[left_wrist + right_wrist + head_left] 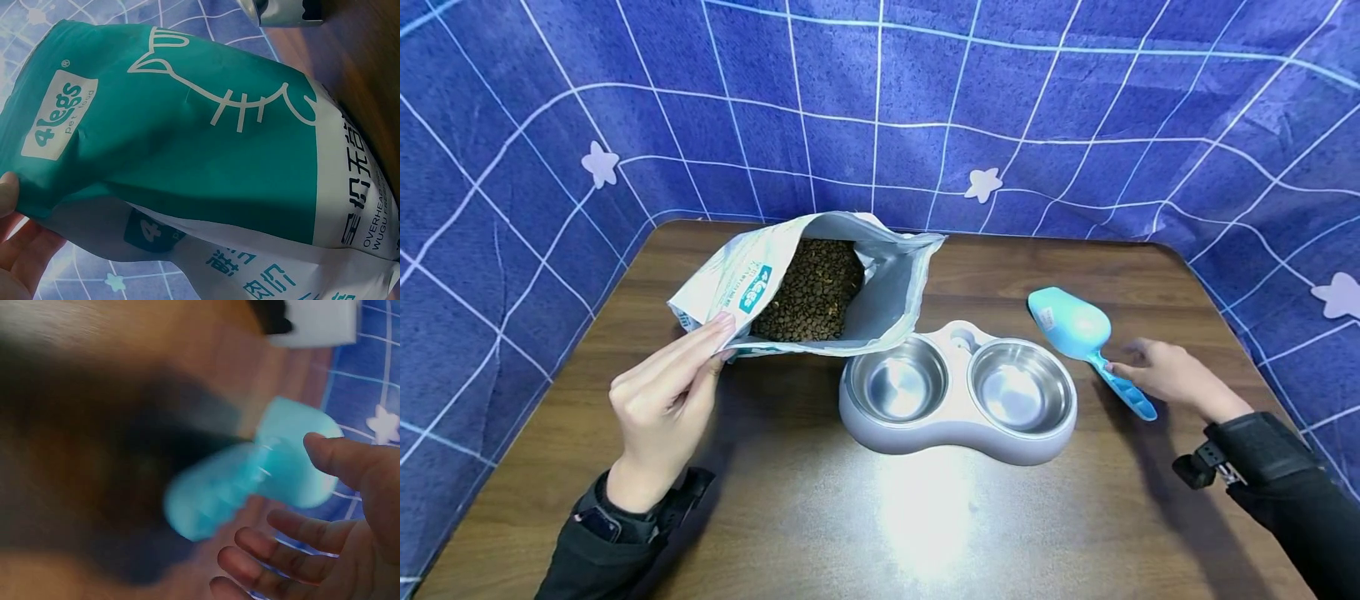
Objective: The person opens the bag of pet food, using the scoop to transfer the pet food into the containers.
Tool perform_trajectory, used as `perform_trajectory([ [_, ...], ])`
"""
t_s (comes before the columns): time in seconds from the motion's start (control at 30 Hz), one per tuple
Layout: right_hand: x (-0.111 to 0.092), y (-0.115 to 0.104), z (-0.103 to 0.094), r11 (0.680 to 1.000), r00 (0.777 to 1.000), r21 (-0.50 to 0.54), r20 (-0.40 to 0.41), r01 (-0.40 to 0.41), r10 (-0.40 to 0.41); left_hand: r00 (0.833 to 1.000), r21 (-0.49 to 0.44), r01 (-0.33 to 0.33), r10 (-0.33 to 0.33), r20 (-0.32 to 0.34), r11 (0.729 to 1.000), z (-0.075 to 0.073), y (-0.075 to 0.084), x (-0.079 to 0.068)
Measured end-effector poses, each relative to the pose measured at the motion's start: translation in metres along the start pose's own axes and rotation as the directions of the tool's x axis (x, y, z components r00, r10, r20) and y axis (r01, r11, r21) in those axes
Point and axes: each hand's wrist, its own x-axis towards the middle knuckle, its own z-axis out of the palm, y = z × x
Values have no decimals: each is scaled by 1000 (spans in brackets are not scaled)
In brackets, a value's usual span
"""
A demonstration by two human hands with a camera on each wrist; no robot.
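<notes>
My left hand pinches the near left edge of a pet food bag between thumb and fingers. The bag gapes toward me, and brown kibble shows inside. Its green printed side fills most of the left wrist view, where the left fingers hold a corner. A light blue scoop lies on the table at the right, its handle pointing toward me. Just above that handle hovers my right hand; in the right wrist view its thumb and fingers are spread apart, with the blurred scoop beyond them.
A pale double feeder with two steel bowls stands mid-table, close to the bag's mouth. The brown wooden table ends at a blue gridded cloth with star shapes at the back and sides.
</notes>
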Motion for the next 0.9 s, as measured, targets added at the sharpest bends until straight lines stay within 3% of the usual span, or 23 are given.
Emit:
perform_trajectory([
  [0.27,1,-4,26,994,996,-62,5,-86,87,1000,9,-2,2,12,1000,-3,0,-1],
  [0.37,1,-3,30,996,997,-49,14,-74,75,1000,8,-1,0,24,1000,-3,0,-1],
  [0.7,4,-1,33,999,1000,-45,14,-23,24,1000,23,-3,2,30,1000,-3,-2,0],
  [0.9,3,-1,26,996,998,-70,-49,-47,43,1000,19,-14,13,19,1000,-3,-1,-1],
])
